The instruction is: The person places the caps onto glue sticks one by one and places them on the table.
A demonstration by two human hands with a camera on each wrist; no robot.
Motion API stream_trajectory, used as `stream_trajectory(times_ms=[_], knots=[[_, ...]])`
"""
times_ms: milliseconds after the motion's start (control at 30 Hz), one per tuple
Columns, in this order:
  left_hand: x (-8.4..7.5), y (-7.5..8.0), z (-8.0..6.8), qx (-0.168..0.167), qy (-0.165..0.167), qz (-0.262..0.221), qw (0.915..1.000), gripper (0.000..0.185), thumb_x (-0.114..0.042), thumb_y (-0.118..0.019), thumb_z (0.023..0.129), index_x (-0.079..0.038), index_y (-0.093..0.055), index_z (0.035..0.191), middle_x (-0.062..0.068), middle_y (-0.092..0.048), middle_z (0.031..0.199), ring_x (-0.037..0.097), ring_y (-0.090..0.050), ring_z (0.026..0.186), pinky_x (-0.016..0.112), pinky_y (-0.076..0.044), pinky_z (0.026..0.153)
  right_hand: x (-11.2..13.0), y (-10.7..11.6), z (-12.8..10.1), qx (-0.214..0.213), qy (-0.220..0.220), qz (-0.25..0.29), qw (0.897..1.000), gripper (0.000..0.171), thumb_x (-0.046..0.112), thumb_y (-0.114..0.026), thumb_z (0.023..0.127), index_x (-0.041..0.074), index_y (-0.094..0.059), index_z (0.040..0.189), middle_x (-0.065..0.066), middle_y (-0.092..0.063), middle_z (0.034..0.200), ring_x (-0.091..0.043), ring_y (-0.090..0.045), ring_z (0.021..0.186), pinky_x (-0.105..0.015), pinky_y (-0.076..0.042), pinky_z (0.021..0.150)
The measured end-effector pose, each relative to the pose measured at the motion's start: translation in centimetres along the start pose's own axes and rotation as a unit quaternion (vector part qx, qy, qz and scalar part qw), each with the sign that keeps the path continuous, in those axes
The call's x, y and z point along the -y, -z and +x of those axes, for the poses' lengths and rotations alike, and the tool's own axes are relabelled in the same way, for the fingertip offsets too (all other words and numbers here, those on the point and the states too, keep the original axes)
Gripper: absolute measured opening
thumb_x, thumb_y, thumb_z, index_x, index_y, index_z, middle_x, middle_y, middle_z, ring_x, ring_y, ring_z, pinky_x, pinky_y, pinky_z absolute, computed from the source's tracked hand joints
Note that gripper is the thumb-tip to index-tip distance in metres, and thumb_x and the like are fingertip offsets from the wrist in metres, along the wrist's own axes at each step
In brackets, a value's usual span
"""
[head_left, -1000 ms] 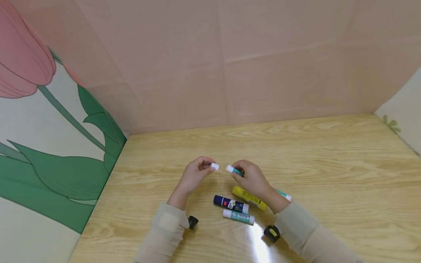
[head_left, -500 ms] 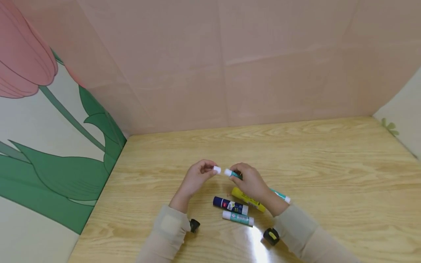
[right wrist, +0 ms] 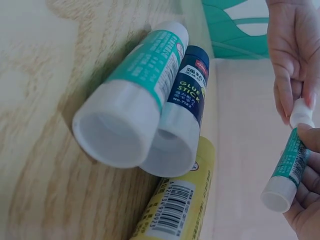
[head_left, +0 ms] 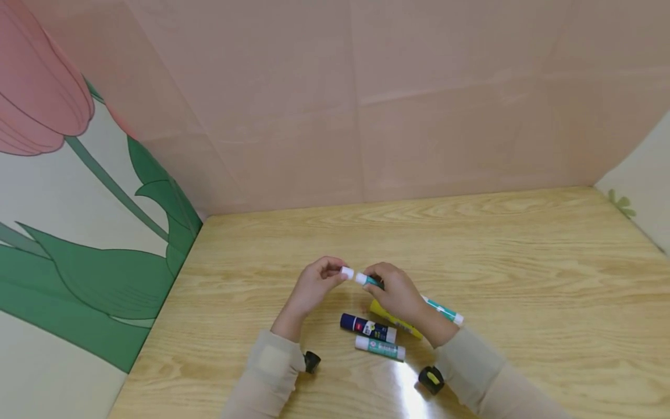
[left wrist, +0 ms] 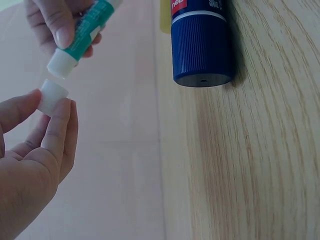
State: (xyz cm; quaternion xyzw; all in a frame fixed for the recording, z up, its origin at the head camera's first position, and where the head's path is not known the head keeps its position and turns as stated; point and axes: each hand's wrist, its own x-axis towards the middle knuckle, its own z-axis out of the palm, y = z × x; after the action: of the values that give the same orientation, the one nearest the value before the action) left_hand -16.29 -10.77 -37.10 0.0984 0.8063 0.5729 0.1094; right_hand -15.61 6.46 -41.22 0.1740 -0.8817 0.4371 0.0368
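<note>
Fingertips [left wrist: 56, 116] of the left hand [head_left: 314, 285] pinch a small white cap [head_left: 347, 272], while the right hand [head_left: 398, 294] curls thumb and fingers round a slim teal-and-white glue stick [left wrist: 82, 36] — its white end sits just beside the cap's mouth, almost touching, both raised above the wooden table [head_left: 523, 279]. Nearest the wrists, on the near side of the fingers, a short teal glue stick [head_left: 380, 348] lies on the wood, and close beyond it a dark blue glue stick [head_left: 368, 327] with a ribbed blue cap lies alongside. Directly under the right hand's fingers a yellow glue stick [head_left: 395, 319] lies slanted, partly hidden by the hand. To the right of those fingers, behind the wrist, another slim teal-and-white stick [head_left: 444, 310] lies on the table. Beyond the fingertips the tabletop runs back to a pink backdrop [head_left: 419, 87] — a painted tulip panel [head_left: 78, 203] stands left of the left hand.
</note>
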Motion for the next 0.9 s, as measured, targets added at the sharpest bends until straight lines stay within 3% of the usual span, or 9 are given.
stream_trajectory(times_ms=[900], knots=[[0.37, -0.34, 0.19, 0.022, 0.004, -0.010, 0.9997, 0.021, -0.007, -0.054, 0.085, 0.003, -0.054, 0.104, 0.008, -0.056, 0.096, 0.018, -0.053, 0.087, 0.029, -0.046, 0.075, -0.01, -0.07, -0.05, 0.010, 0.002, -0.007, 1.000, 0.012, 0.003, -0.062, 0.077, 0.001, -0.059, 0.089, 0.000, -0.051, 0.077, -0.012, -0.045, 0.067, -0.024, -0.043, 0.057]])
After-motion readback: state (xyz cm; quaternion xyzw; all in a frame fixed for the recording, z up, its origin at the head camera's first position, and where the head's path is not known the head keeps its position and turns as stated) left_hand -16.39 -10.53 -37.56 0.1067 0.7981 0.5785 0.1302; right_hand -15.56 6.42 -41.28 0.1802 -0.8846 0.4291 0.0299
